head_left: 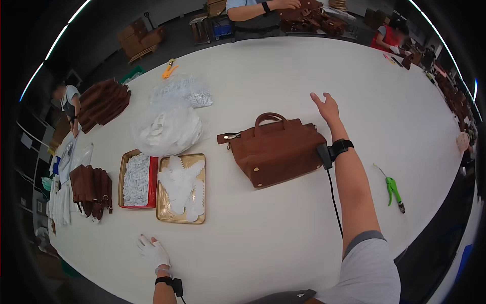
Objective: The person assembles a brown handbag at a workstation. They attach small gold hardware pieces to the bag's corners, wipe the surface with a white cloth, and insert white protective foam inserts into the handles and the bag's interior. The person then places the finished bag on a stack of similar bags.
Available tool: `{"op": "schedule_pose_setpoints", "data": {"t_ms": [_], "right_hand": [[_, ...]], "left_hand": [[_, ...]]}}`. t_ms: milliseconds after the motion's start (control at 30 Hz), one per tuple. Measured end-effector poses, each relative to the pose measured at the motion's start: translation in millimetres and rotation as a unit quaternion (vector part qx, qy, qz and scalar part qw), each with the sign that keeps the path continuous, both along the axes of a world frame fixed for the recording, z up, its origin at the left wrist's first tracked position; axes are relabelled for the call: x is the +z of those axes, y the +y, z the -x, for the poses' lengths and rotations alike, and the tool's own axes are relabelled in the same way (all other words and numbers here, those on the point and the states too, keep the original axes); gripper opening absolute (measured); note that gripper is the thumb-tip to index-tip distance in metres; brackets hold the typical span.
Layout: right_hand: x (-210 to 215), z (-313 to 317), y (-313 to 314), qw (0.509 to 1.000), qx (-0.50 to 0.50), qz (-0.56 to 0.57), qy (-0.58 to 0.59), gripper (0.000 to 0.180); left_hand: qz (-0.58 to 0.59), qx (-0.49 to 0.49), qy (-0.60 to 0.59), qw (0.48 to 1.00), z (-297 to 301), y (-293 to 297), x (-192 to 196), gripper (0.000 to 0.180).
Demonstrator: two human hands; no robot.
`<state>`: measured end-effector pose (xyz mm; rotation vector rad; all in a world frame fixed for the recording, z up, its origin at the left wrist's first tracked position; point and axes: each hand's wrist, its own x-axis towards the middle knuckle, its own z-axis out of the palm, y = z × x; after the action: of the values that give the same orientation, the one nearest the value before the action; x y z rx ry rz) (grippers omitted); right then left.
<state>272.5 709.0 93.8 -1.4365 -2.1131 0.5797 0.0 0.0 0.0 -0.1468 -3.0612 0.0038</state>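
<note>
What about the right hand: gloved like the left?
No, the right hand shows bare skin, while the left hand wears a white glove.

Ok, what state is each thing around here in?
Brown handbag, on its side, base facing near
Red-and-gold tin, open, filled with white pieces
Gold tray, holding white cutouts
Near plastic bag, filled with white contents
Far plastic bag, filled likewise
Green air gun, lying down
Orange tool, lying down
Left grip, gloved, open, empty
Right grip, bare, open, empty
</note>
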Motion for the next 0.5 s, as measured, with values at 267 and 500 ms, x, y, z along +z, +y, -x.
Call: {"op": "schedule_pose_setpoints", "data": {"t_ms": [267, 500], "right_hand": [[3, -28, -76, 0.909, 0.189, 0.370, 0.017, 0.081], [-11, -84, -152, 0.925, 0.315, 0.133, 0.164, 0.083]], "left_hand": [[-0.003, -0.035, 0.037, 0.999, -4, -6, 6, 0.056], [-0.284, -0.293, -0.002, 0.913, -99, 77, 86, 0.072]]}}
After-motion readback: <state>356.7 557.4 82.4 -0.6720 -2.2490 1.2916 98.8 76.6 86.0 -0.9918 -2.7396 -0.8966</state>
